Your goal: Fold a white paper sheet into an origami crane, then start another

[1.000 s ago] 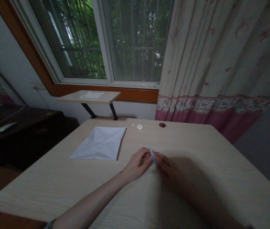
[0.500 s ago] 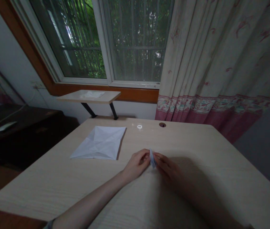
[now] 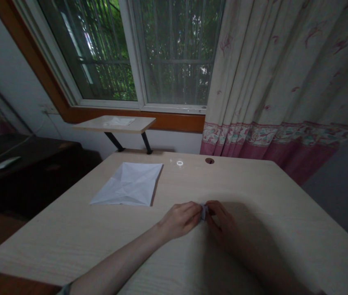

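A small piece of folded white paper (image 3: 204, 212) is pinched between my left hand (image 3: 181, 220) and my right hand (image 3: 220, 220), just above the light wooden desk (image 3: 254, 182). My fingers hide most of it, so its exact shape cannot be seen. My right hand lies in deep shadow. Farther left on the desk lies a flat sheet of white paper (image 3: 127, 185) marked with many creases, apart from both hands.
A round cable hole (image 3: 209, 160) sits near the desk's far edge. Behind it stands a small pale shelf (image 3: 114, 124) under the window. A dark cabinet (image 3: 29, 157) with a white object (image 3: 5, 163) is at left, and a patterned curtain (image 3: 272, 82) hangs at right.
My hands have come closer together and moved slightly down the view. The folded paper now looks smaller and more covered by my fingers. The creased sheet has not moved.
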A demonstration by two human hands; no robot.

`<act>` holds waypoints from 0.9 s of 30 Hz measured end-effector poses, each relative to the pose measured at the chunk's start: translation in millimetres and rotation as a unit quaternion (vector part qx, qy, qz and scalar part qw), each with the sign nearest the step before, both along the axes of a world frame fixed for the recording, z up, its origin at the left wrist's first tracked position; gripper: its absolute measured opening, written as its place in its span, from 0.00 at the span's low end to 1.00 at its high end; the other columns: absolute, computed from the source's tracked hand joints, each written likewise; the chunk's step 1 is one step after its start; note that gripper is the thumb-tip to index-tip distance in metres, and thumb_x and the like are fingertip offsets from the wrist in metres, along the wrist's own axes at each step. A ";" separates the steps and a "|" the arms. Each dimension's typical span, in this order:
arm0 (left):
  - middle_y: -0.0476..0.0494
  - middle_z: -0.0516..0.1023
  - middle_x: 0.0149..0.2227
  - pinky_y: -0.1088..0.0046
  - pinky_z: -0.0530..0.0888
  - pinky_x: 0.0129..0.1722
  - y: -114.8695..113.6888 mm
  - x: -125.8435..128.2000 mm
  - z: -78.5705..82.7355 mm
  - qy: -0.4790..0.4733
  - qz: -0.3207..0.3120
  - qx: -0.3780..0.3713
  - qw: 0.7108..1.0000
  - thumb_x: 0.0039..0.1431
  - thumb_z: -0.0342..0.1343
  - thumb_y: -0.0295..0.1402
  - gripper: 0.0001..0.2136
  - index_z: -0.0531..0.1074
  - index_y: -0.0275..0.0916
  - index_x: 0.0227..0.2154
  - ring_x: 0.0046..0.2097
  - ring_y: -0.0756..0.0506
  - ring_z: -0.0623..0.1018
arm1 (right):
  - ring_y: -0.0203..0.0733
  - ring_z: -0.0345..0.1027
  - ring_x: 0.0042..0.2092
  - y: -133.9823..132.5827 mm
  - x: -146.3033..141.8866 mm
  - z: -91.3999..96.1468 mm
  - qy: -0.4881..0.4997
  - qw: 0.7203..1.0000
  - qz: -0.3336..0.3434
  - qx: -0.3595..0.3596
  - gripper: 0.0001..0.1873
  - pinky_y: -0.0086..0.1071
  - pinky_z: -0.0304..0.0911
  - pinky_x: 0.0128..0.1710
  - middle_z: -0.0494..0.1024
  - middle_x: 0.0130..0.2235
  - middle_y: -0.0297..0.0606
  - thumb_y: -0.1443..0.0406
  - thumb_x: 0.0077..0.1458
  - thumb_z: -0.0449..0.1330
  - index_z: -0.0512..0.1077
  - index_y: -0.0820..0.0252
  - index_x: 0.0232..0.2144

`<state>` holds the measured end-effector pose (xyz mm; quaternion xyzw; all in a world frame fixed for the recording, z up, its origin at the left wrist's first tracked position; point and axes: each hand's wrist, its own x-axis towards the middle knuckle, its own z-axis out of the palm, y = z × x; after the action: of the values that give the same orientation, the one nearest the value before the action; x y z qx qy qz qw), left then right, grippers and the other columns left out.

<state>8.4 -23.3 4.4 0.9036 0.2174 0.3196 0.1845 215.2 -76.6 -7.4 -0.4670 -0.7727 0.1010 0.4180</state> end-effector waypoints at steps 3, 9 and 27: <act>0.40 0.79 0.38 0.73 0.76 0.40 -0.8 0.7 -2.1 -0.001 0.005 -0.009 1.000 0.69 0.45 0.30 0.10 0.71 0.39 0.44 0.39 0.46 0.80 | 0.43 0.76 0.36 -1.7 -3.2 7.4 0.026 0.999 -0.001 -0.029 0.08 0.36 0.74 0.39 0.78 0.37 0.37 0.69 0.61 0.51 0.69 0.52 0.38; 0.42 0.80 0.38 0.72 0.76 0.38 -2.1 3.7 -3.9 -0.026 0.062 -0.128 0.989 0.69 0.49 0.36 0.10 0.70 0.38 0.46 0.38 0.45 0.80 | 0.43 0.75 0.34 -4.1 -3.6 9.9 0.066 0.993 -0.010 -0.101 0.06 0.36 0.72 0.36 0.79 0.34 0.36 0.68 0.57 0.54 0.68 0.52 0.35; 0.52 0.68 0.23 0.78 0.62 0.26 11.9 5.5 -3.7 -0.166 0.098 -0.345 0.919 0.49 0.55 0.32 0.04 0.67 0.38 0.25 0.26 0.51 0.67 | 0.44 0.72 0.29 18.9 8.2 -5.2 0.199 0.963 -0.013 -0.182 0.03 0.35 0.68 0.29 0.78 0.27 0.37 0.63 0.53 0.58 0.67 0.53 0.28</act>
<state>13.9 -11.4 0.7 0.6921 0.3679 0.3864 0.4861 223.5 -57.7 -12.6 -0.5158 -0.6361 0.3250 0.4730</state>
